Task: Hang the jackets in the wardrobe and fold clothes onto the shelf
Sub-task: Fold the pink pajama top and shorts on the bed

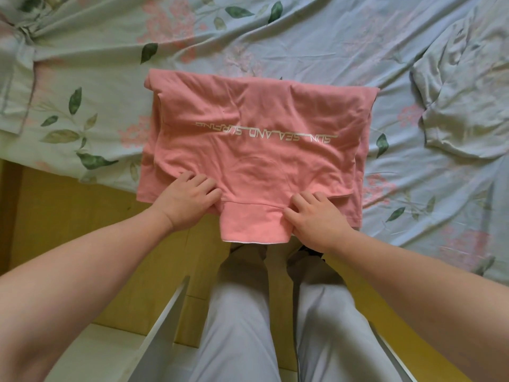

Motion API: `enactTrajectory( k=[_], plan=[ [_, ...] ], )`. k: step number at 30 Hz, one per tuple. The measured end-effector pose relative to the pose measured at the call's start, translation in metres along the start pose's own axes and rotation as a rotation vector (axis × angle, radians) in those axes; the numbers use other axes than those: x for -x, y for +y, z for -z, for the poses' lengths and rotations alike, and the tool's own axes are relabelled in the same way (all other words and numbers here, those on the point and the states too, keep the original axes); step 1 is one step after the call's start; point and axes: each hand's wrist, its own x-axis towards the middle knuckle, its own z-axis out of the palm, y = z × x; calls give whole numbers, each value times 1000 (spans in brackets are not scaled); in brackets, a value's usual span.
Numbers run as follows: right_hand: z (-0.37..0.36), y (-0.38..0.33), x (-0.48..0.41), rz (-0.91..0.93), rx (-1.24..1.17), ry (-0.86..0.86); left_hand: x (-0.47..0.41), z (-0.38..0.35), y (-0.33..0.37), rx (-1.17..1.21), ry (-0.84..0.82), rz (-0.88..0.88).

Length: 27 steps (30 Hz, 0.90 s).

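The bed [303,37] fills the far half of my view, covered with a rumpled pale sheet printed with green leaves and pink blossoms. Below it is yellow wooden floor [68,216], and my legs in light grey trousers [242,312] stand right at the bed's edge.

A pink shirt [256,111] lies folded into a rough rectangle on the sheet, its near side reaching the bed's edge. Across its middle runs a thin white line with white lettering [264,132] that reads "SUN SEA AND SURFING", upside down from where I stand. A narrower pink flap [253,224] with a white trim along its bottom hangs off the near side, over the edge of the bed.

My left grip [190,198] is clamped on the shirt's near edge just left of that flap, fingers curled into bunched cloth. My right grip [316,219] holds the same edge just right of the flap, thumb lying on it. The flap sits between the two.
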Motion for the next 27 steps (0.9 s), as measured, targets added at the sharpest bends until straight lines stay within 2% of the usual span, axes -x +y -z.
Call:
enactTrajectory(
  k=[3, 6, 8, 11, 13, 16, 18, 22, 25, 27],
  plan=[
    [-2, 2, 2, -26, -59, -18, -2, 4, 3, 56, 2, 41],
    [9, 10, -5, -100, -172, 25, -13, 13, 0, 211, 70, 321],
    [17, 24, -16, -307, -258, 119, -23, 16, -10, 284, 163, 628],
    [35, 58, -37, -769, -419, 321, -42, 29, -36, 449, 329, 1067],
    [48, 88, -52, -1038, -575, 467, -56, 42, -56, 535, 413, 1285],
    [65, 130, -70, -1327, -713, 550, -73, 53, -85, 594, 445, 1500],
    [71, 150, -78, -1457, -822, 534, -80, 54, -102, 618, 438, 1513],
    [75, 157, -89, -1443, -1127, 396, -91, 51, -120, 677, 307, 1393],
    [68, 154, -90, -1409, -1070, 375, -95, 49, -119, 651, 227, 1358],
    [67, 158, -93, -1385, -1025, 395, -97, 48, -125, 658, 240, 1379]
  ],
)
